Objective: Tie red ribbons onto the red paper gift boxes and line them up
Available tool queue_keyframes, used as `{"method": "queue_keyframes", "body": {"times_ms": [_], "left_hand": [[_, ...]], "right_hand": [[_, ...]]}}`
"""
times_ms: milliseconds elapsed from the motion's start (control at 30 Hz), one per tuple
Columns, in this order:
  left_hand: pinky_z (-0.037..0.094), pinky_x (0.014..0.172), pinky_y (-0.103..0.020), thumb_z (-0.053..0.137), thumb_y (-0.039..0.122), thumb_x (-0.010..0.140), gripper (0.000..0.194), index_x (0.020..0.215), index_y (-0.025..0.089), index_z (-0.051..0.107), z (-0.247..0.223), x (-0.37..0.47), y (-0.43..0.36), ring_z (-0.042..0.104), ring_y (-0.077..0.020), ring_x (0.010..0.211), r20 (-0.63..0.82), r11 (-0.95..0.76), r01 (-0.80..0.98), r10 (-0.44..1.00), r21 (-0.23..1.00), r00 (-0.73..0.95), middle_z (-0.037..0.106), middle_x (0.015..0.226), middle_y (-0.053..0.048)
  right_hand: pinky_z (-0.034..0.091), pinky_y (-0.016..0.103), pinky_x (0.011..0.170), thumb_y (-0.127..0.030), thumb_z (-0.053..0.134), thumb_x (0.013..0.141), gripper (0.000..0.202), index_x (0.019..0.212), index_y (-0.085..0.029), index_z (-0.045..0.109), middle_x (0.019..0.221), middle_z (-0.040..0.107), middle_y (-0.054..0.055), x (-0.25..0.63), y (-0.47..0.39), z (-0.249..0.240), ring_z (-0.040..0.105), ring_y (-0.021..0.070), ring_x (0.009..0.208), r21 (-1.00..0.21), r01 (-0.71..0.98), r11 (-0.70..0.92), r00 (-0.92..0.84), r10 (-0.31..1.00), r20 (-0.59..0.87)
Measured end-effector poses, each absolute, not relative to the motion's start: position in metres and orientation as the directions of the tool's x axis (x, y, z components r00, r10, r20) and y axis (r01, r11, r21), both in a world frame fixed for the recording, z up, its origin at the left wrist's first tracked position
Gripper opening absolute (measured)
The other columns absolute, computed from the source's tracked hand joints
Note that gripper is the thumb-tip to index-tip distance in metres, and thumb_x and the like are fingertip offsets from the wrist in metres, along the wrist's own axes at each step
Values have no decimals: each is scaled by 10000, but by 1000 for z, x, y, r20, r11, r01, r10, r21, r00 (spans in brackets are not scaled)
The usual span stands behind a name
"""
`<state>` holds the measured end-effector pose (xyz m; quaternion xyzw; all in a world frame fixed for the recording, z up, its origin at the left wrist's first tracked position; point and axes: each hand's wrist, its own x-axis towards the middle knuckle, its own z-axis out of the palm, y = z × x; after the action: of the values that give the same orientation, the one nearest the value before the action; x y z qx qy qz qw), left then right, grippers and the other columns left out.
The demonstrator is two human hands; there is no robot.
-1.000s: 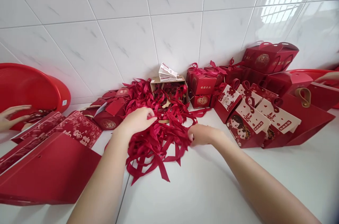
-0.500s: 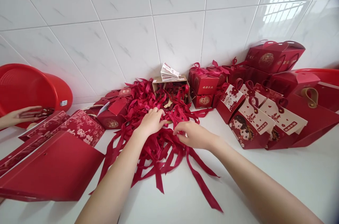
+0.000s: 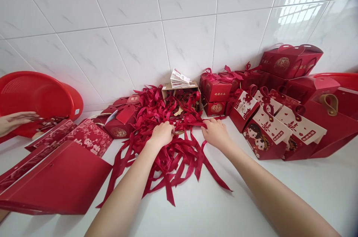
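Note:
A heap of dark red ribbons [image 3: 170,158] spreads over the white table in the middle. My left hand [image 3: 162,134] is closed over the heap, its fingertips pinching something gold-coloured that is mostly hidden. To its right, my right hand [image 3: 216,132] has its fingers closed on a red ribbon [image 3: 195,122] at the heap's right edge. Behind both hands a cardboard box [image 3: 182,100] lies with its open side facing me, with red ribbons and gold pieces inside. A small stack of printed cards [image 3: 179,79] rests on top of it.
Red gift boxes [image 3: 218,91] and patterned gift bags [image 3: 268,132] stand at the right. Large red bags [image 3: 58,181] lie at the left, beside a red basket [image 3: 67,97] with another person's hand [image 3: 16,122] at it. A tiled wall rises behind.
My right hand has moved right and slightly up, and now grips a ribbon. My left hand has shifted slightly right and down. A long ribbon end at the front right has been drawn back.

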<state>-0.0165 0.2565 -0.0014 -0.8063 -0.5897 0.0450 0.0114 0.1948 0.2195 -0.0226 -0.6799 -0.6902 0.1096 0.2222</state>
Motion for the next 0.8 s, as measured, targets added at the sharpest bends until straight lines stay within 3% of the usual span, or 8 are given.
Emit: {"method": "queue_keyframes", "body": {"times_ms": [133, 233, 400, 533, 800], "left_hand": [[530, 810, -359, 562, 293, 924, 154, 963, 192, 672, 29, -21, 246, 650, -202, 934, 81, -337, 941, 939, 34, 333, 662, 1093, -60], [512, 738, -308, 520, 301, 914, 178, 886, 244, 687, 57, -25, 228, 670, -204, 880, 197, -366, 922, 920, 124, 339, 705, 1024, -19], [510, 686, -265, 582, 370, 869, 169, 862, 257, 707, 90, -26, 190, 668, -172, 741, 377, -400, 867, 884, 299, 278, 748, 888, 17], [511, 688, -238, 652, 318, 822, 105, 829, 254, 735, 100, -23, 174, 655, -146, 689, 502, -436, 776, 846, 456, 180, 750, 820, 35], [526, 768, -220, 666, 267, 813, 82, 838, 237, 738, 102, -18, 167, 681, -149, 794, 587, -479, 732, 799, 485, 134, 751, 824, 35]], "right_hand": [[396, 463, 1007, -169, 495, 905, 277, 1115, -156, 675, 1193, 635, 146, 194, 219, -12, 537, 303, 1171, -611, 772, 177, -33, 971, 239], [440, 351, 994, -161, 507, 902, 257, 1105, -192, 662, 1176, 653, 80, 192, 215, -5, 582, 204, 1124, -732, 616, 291, -96, 950, 298], [508, 368, 930, -308, 541, 904, 367, 1255, -202, 537, 1234, 617, 105, 188, 207, 2, 613, 199, 1096, -876, 358, 323, -92, 946, 311], [531, 358, 871, -332, 484, 914, 407, 1298, -201, 445, 1263, 573, 136, 187, 204, 8, 626, 189, 1058, -915, 203, 348, -16, 936, 352], [532, 322, 733, -304, 565, 850, 353, 1181, -224, 473, 1105, 604, 89, 186, 203, 11, 643, 161, 852, -903, 62, 426, 80, 899, 430]]}}
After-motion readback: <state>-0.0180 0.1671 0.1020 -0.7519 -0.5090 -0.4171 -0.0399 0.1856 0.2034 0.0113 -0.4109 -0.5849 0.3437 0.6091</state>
